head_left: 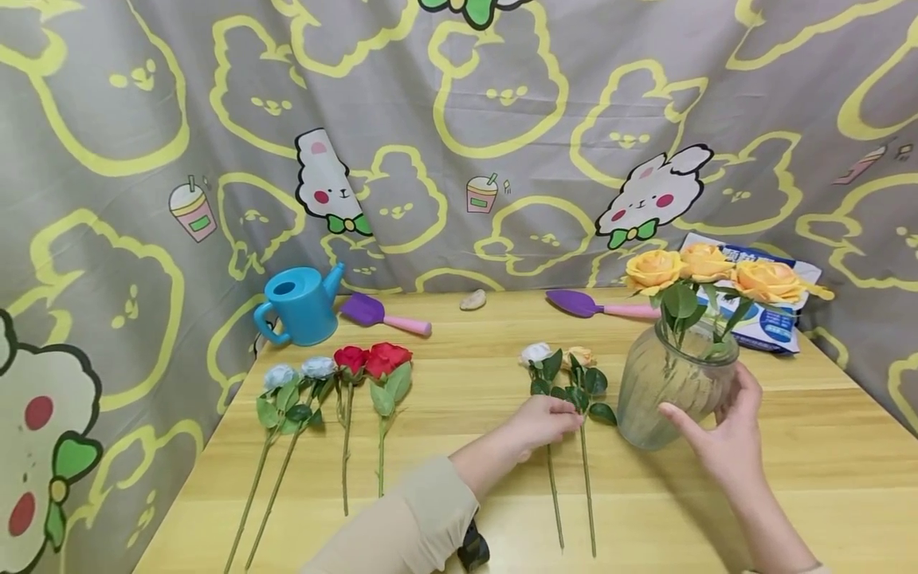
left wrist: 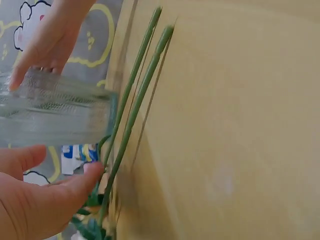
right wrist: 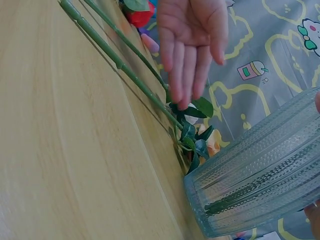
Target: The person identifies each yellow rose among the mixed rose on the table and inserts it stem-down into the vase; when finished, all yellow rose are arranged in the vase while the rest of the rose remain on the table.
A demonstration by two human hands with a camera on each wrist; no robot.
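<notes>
My right hand (head_left: 735, 438) grips a ribbed clear glass vase (head_left: 641, 395) from its right side, the thumb across the front. The vase leans a little, and several yellow-orange roses (head_left: 654, 271) stand in it. My left hand (head_left: 541, 422) reaches over two artificial roses lying on the table, a white one (head_left: 535, 353) and a pale orange one (head_left: 581, 356). Its fingers are fairly straight near their leaves; in the right wrist view the left palm (right wrist: 192, 45) shows with nothing in it. Green stems (left wrist: 142, 90) point toward me.
Left on the wooden table (head_left: 459, 359) lie two pale blue roses (head_left: 318, 367) and two red roses (head_left: 388, 359). Along the back are a blue watering can (head_left: 304, 307), a purple shovel (head_left: 364, 309), a stone (head_left: 473, 300), a purple trowel (head_left: 574, 302) and a blue-white packet (head_left: 767, 327).
</notes>
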